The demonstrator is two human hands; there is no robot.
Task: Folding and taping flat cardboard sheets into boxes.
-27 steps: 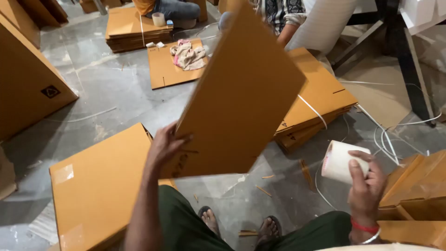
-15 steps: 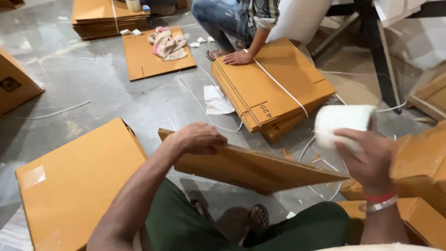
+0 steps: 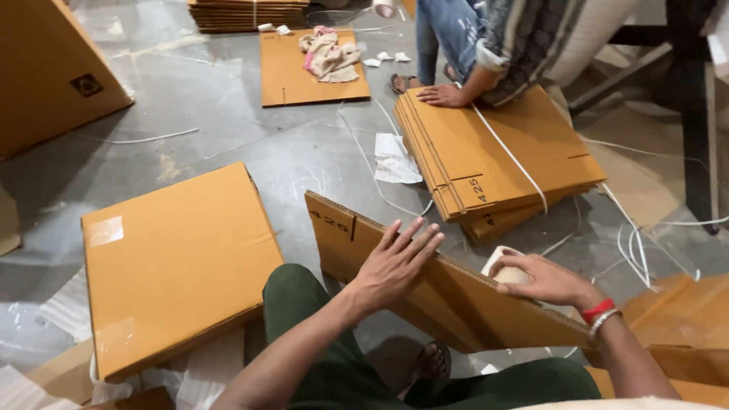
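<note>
Nearest the camera, the person's knees in dark green trousers frame a flattened cardboard box (image 3: pixel 448 292) that stands tilted on its long edge across the lap, its corrugated top edge running from upper left down to the right. The left hand (image 3: pixel 395 262) lies flat against the face of this box with fingers spread and released, gripping nothing. The right hand (image 3: pixel 543 279), with a red band at the wrist, rests on the top edge of the same box and is curled around a white tape roll (image 3: pixel 507 267), holding it against the cardboard. To the left, on the grey floor (image 3: pixel 220 121), lies an assembled brown box (image 3: pixel 178 262) with clear tape on its corners, just beside the left knee. Beyond the held box sits a strapped bundle of flat cartons (image 3: pixel 493 156), bound by a white strap, with white strapping scraps and a paper scrap (image 3: pixel 395 159) near it. Another person's hand (image 3: pixel 443 95) presses on the bundle's far corner. Farther off, a single flat sheet of cardboard (image 3: pixel 292 72) carries a crumpled cloth (image 3: pixel 330 55).
</note>
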